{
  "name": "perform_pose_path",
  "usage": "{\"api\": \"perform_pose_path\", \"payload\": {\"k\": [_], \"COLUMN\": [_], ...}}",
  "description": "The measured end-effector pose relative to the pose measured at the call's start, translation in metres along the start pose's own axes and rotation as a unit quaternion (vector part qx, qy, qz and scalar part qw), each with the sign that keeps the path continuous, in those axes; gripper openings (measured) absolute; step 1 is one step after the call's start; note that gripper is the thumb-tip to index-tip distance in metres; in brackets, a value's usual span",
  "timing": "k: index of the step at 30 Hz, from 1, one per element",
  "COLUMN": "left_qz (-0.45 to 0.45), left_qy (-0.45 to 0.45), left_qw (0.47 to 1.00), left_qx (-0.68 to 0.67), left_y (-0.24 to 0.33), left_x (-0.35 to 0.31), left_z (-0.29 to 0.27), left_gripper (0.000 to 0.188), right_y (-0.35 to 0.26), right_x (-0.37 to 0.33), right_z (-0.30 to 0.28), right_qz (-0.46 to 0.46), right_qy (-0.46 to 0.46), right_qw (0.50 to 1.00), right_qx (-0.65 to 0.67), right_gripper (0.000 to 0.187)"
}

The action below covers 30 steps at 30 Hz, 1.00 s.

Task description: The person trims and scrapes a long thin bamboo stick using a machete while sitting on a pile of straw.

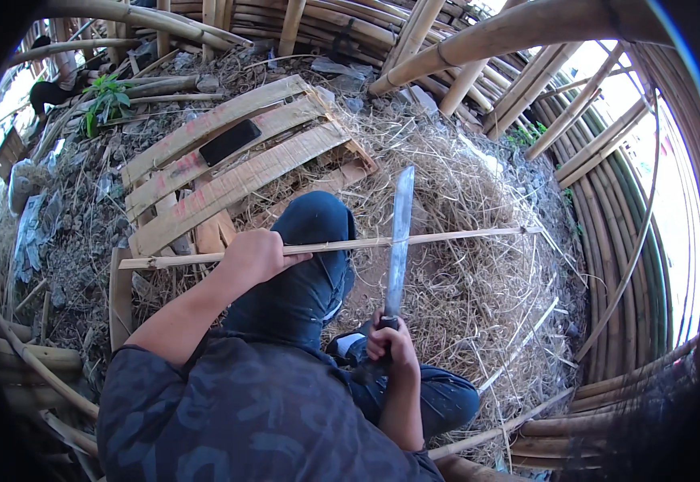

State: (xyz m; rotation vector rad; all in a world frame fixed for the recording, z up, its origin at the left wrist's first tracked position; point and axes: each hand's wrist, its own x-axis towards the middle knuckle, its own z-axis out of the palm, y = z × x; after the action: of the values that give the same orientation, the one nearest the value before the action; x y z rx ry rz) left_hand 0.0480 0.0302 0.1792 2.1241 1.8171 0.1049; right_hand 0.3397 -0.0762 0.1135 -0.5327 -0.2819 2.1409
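My left hand (255,255) is closed around a long, thin bamboo strip (454,236), which lies across my raised knee and reaches out to the right. In my right hand (392,341) is the dark handle of a machete (400,241). Its long, straight blade points away from me and crosses the strip to the right of my knee. Blade and strip appear to touch; whether the edge has cut in cannot be made out.
A wooden pallet (237,180) bearing a dark phone (230,143) lies ahead on the left. Bamboo shavings (478,297) cover the ground around my legs. Bamboo poles (518,40) slant overhead, and stacked bamboo (615,273) lines the right side. A green plant (107,103) grows at the far left.
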Motion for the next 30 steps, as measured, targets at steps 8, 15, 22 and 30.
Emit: {"api": "perform_pose_path", "payload": {"k": [8, 15, 22, 30], "left_qz": [-0.007, 0.003, -0.009, -0.009], "left_qy": [0.020, 0.056, 0.064, 0.064], "left_qw": [1.000, 0.998, 0.998, 0.998], "left_qx": [-0.001, 0.001, -0.012, -0.004], "left_y": [0.003, 0.008, -0.001, 0.006], "left_x": [-0.005, -0.007, -0.008, -0.009], "left_z": [0.006, 0.008, 0.013, 0.011], "left_gripper": [0.079, 0.079, 0.078, 0.078], "right_y": [0.013, 0.023, 0.010, 0.012], "right_x": [-0.012, 0.004, 0.004, -0.005], "right_z": [0.056, 0.018, 0.010, 0.030], "right_qz": [-0.184, -0.111, 0.002, -0.179], "right_qy": [0.222, 0.294, 0.063, 0.246], "right_qw": [0.932, 0.892, 0.996, 0.935], "right_qx": [-0.219, -0.326, -0.059, -0.181], "right_gripper": [0.018, 0.021, 0.022, 0.019]}}
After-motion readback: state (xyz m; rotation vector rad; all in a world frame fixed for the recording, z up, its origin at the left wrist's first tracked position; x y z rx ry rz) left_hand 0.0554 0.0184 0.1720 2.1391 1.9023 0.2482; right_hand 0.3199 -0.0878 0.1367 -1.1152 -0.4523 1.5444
